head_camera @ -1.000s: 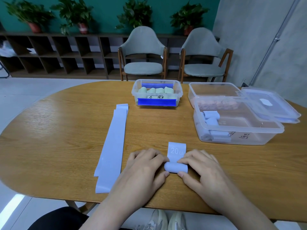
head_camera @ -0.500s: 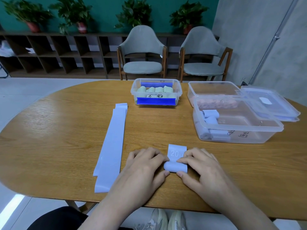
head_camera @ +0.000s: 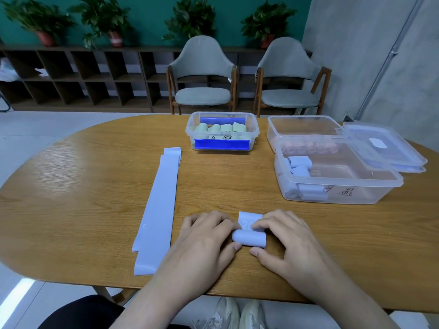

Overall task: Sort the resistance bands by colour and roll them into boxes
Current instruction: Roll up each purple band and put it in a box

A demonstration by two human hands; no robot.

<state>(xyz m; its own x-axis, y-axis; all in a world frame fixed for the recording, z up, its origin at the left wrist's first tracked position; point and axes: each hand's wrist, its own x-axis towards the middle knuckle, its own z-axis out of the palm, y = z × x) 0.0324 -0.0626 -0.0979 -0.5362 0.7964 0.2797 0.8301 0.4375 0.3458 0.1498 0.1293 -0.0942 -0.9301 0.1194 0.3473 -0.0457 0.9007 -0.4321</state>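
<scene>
Head view, near edge of the tabletop [head_camera: 71, 191]: pale blue band [head_camera: 249, 238], nearly all rolled, lying crosswise between two hands, with only a short flat tail marked "20" left beyond the roll. Left hand [head_camera: 204, 238] and right hand [head_camera: 285, 236] set at either end of the roll, fingers [head_camera: 260, 225] curled over its top and thumbs tucked against the near side, clamped on it; likely so held to keep the turns tight and the edges even while rolling away from the body. Just left of the hands, more blue bands [head_camera: 158, 210] laid flat and overlapping in a long strip, seemingly queued for the same treatment. Farther right, clear box [head_camera: 344, 186] holding blue rolls [head_camera: 300, 162] at its left end, open-topped and within reach, by all appearances the destination for this colour. Behind it, second clear box [head_camera: 301, 125] with pinkish contents, too blurred to name, and stacked lids [head_camera: 384, 148] beside. At the far centre, small box with blue clips [head_camera: 222, 144] holding a row of pale green rolls [head_camera: 221, 127]. Beyond the tabletop, two grey chairs [head_camera: 203, 74], dark shelving [head_camera: 83, 74] and potted plants [head_camera: 104, 17] against a green wall.
</scene>
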